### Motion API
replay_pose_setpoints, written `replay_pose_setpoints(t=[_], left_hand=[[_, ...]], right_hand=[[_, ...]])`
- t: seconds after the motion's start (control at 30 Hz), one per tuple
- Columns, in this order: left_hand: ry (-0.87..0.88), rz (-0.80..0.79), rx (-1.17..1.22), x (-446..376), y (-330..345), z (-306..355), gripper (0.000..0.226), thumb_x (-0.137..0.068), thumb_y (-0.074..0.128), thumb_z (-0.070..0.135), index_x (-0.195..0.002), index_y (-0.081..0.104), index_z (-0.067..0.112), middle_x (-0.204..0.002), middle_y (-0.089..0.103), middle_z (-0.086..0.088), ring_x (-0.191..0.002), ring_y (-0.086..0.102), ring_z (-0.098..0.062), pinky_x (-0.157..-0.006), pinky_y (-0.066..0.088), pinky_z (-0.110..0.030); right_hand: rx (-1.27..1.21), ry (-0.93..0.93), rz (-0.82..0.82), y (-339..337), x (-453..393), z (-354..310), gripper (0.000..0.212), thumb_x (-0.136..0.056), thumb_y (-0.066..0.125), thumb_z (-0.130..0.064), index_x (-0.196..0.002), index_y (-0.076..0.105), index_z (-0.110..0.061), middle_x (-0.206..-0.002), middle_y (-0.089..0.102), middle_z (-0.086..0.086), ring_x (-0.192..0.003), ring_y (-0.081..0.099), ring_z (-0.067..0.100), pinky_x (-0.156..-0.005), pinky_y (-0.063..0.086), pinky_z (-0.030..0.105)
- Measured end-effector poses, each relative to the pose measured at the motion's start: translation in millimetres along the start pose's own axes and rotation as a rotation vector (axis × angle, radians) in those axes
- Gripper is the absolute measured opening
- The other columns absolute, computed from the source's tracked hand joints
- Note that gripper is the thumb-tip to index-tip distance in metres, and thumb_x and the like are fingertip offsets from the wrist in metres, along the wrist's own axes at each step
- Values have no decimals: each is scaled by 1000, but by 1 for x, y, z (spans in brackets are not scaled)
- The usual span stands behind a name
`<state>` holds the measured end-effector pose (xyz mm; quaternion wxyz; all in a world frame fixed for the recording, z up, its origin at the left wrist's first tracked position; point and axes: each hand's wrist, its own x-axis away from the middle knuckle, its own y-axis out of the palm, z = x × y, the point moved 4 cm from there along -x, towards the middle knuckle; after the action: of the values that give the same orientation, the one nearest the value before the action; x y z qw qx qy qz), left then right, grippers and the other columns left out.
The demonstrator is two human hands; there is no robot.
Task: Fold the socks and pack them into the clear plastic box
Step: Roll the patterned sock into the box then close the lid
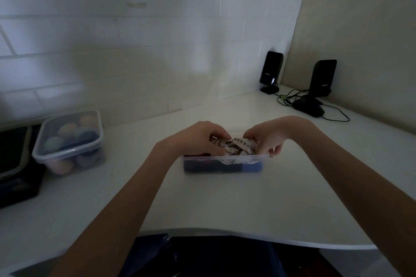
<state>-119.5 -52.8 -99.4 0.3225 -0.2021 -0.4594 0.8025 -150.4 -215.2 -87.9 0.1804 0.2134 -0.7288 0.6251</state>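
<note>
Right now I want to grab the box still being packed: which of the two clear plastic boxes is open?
The clear box under both hands, mid-counter: lidless, patterned sock going in. The lidded box at left is closed.
</note>
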Motion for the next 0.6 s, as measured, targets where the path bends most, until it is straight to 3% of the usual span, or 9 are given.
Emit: replay_pose_setpoints(t=[0.07,0.13,0.23,0.33,0.4,0.47,0.53,0.6], left_hand=[[-30,21,-6,5,-7,0,37,-76,72,34,-111,67,22,-115,66,2,-103,57,-12,-93,44,-27],[-58,71,-6,9,-14,-1,36,-79,69,38,-110,68,20,-115,67,2,-101,58,-10,-88,43,-24],[-100,146,15,14,-22,-2,37,-78,69,37,-111,67,19,-116,67,1,-102,58,-8,-89,43,-24],[-141,169,-37,16,-21,-1,35,-76,73,35,-108,69,22,-111,66,3,-94,58,-9,-81,46,-26],[-161,168,-168,16,-17,0,37,-73,75,36,-109,68,25,-110,65,3,-96,57,-14,-76,44,-29],[-158,175,-405,13,-12,3,38,-75,70,40,-112,65,29,-111,63,1,-101,53,-19,-78,40,-32],[-183,181,-601,11,-6,4,36,-78,66,39,-113,63,28,-113,57,-3,-105,47,-24,-82,37,-36],[-269,180,-625,10,-1,3,35,-78,68,33,-110,62,20,-114,49,-8,-104,44,-27,-84,39,-39]], right_hand=[[-60,-28,-22,-2,5,1,42,-83,60,-9,-123,51,-18,-89,60,3,-63,60,12,-53,51,18],[-82,-39,-15,-7,10,1,53,-82,64,-15,-131,46,-24,-109,64,4,-66,61,13,-56,52,20],[-29,-61,70,-18,15,-3,58,-83,67,-29,-135,43,-29,-134,55,-4,-71,63,13,-63,51,23],[-70,-157,264,-28,15,-15,45,-81,69,-29,-124,55,-27,-121,64,-5,-76,65,11,-74,51,27],[-61,-241,352,-27,11,-27,36,-78,73,-25,-113,63,-23,-108,69,-6,-75,62,2,-75,46,22],[-38,-284,351,-18,3,-37,36,-75,75,-25,-110,66,-21,-104,70,-5,-81,63,4,-76,47,19],[9,-263,320,-8,-8,-43,39,-75,74,-27,-112,64,-22,-112,68,-3,-97,63,12,-87,50,26],[68,-219,297,2,-17,-45,42,-76,69,-29,-117,60,-23,-117,65,-3,-102,61,15,-91,49,29]])
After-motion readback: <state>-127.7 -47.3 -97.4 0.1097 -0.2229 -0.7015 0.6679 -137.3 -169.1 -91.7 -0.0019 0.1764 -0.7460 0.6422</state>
